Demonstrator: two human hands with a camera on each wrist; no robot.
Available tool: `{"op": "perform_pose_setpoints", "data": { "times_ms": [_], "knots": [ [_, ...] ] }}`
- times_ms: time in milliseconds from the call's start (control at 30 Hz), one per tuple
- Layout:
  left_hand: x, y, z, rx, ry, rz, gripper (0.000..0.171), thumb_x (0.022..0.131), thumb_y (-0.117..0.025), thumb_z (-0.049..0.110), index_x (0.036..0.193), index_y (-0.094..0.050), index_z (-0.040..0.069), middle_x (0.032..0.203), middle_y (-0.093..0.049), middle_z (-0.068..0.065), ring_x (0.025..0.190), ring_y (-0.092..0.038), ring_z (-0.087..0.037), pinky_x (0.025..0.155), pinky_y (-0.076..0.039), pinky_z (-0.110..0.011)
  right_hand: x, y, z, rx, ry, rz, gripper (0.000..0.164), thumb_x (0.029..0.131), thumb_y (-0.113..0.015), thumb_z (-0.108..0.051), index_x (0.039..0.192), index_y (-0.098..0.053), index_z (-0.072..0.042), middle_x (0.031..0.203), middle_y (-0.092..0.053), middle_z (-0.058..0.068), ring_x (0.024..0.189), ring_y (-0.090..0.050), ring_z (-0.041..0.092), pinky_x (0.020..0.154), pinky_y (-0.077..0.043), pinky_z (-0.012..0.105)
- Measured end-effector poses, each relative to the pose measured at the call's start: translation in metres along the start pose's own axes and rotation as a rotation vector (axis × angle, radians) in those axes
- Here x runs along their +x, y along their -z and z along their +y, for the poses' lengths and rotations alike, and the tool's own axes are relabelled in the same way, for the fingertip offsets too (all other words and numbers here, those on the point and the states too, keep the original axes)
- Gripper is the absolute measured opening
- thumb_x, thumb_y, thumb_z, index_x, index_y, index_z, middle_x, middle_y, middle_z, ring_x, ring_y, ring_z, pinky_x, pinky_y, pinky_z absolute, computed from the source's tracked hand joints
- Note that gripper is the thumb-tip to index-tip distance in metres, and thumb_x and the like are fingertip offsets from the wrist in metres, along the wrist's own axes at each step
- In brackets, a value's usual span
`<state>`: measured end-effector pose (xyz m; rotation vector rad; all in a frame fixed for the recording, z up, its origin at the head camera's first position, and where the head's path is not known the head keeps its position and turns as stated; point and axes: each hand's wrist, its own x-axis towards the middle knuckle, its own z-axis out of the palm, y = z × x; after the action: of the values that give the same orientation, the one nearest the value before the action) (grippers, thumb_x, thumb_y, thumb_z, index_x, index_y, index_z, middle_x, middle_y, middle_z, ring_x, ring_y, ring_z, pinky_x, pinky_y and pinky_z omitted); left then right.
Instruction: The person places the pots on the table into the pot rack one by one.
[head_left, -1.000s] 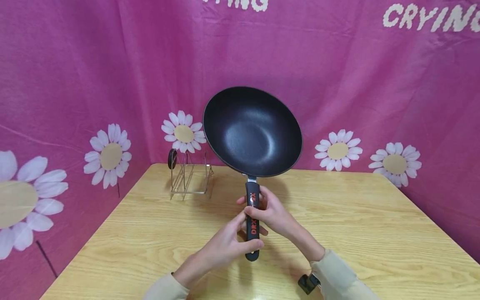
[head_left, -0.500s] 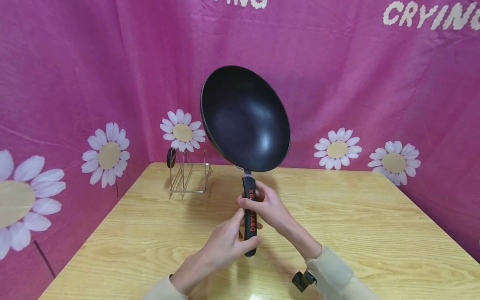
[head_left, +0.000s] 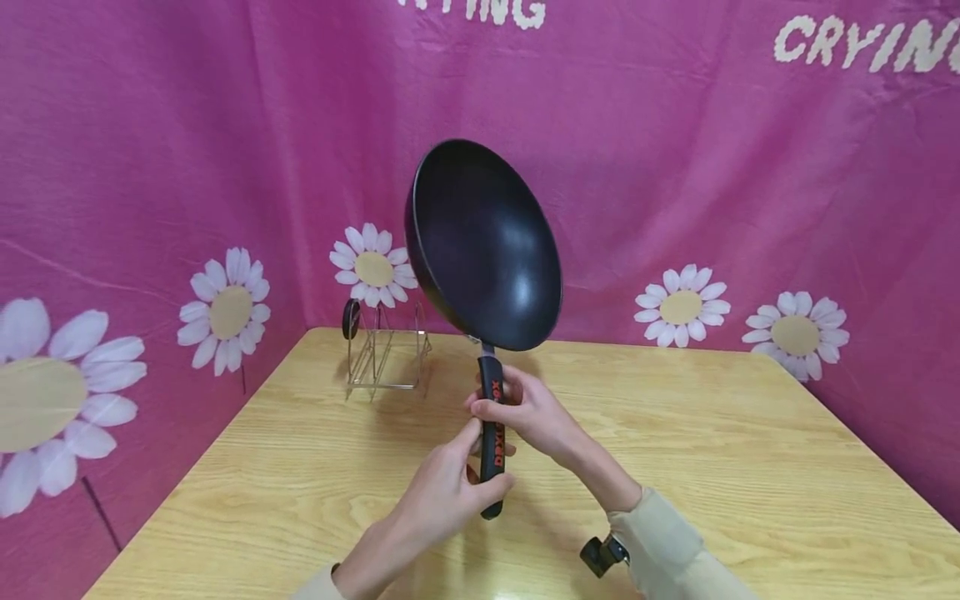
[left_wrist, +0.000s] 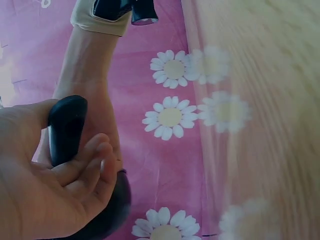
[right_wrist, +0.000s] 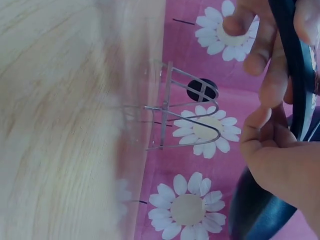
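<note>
The deep, round, black metal pan [head_left: 487, 250] is now turned further edge-on, bringing more of its outside into view, aloft right of the silver wire rack [head_left: 384, 386], the left hand [head_left: 437, 493] and, higher up, the right hand [head_left: 538, 418] pinching its black, red-lettered handle [head_left: 492, 454].

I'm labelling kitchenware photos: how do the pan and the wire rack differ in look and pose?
The pan is a solid, mostly black bowl with one handle; the wire rack is an open, silvery frame with a dark disc. The pan is held up, tilted, above the table, whereas the wire rack stands on it. Both have dark parts.
</note>
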<state>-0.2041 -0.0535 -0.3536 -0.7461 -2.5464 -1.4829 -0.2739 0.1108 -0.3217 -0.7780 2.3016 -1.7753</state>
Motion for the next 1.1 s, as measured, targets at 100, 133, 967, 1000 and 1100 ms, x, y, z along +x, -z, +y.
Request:
{"op": "perform_pose_setpoints", "data": {
  "times_ms": [100,133,967,1000,1100],
  "knots": [
    [-0.001,0.0,0.001,0.039,0.015,0.004,0.051,0.085,-0.069,0.019,0.134,-0.054,0.018,0.113,-0.074,0.0,0.066,-0.06,-0.01,0.06,-0.049,-0.023,0.0,0.001,0.003,0.001,-0.013,-0.03,0.041,0.094,-0.067,-0.021,0.128,-0.053,-0.002,0.108,-0.073,0.011,0.096,-0.067,0.018,0.088,-0.051,0.034],
    [-0.001,0.001,0.002,0.056,0.021,0.006,0.049,0.085,-0.069,0.019,0.132,-0.054,0.018,0.112,-0.074,0.0,0.066,-0.06,-0.009,0.06,-0.048,-0.023,0.0,0.001,0.003,-0.001,-0.017,-0.04,0.042,0.094,-0.066,-0.022,0.128,-0.052,-0.002,0.108,-0.073,0.011,0.097,-0.067,0.018,0.089,-0.051,0.034],
    [-0.026,0.001,0.023,0.246,0.011,0.189,0.03,0.08,-0.067,0.014,0.108,-0.057,0.019,0.086,-0.061,0.012,0.067,-0.05,-0.002,0.06,-0.041,-0.021,0.001,-0.008,-0.011,0.001,0.021,-0.185,0.046,0.096,-0.065,-0.024,0.132,-0.05,0.0,0.111,-0.074,0.015,0.104,-0.07,0.022,0.089,-0.052,0.034],
    [-0.026,0.001,0.023,0.261,0.007,0.202,0.029,0.08,-0.068,0.014,0.106,-0.057,0.019,0.084,-0.059,0.012,0.066,-0.049,-0.002,0.059,-0.04,-0.021,0.001,-0.008,-0.011,0.003,0.029,-0.186,0.047,0.096,-0.065,-0.024,0.133,-0.05,0.0,0.111,-0.074,0.015,0.107,-0.07,0.025,0.089,-0.053,0.033],
    [-0.028,0.002,0.024,0.298,0.002,0.234,0.028,0.079,-0.068,0.013,0.104,-0.057,0.019,0.081,-0.056,0.013,0.064,-0.046,-0.001,0.059,-0.038,-0.021,0.003,-0.01,-0.012,0.012,0.053,-0.192,0.048,0.095,-0.065,-0.022,0.134,-0.049,0.002,0.111,-0.074,0.017,0.109,-0.069,0.027,0.09,-0.053,0.031]
  ]
}}
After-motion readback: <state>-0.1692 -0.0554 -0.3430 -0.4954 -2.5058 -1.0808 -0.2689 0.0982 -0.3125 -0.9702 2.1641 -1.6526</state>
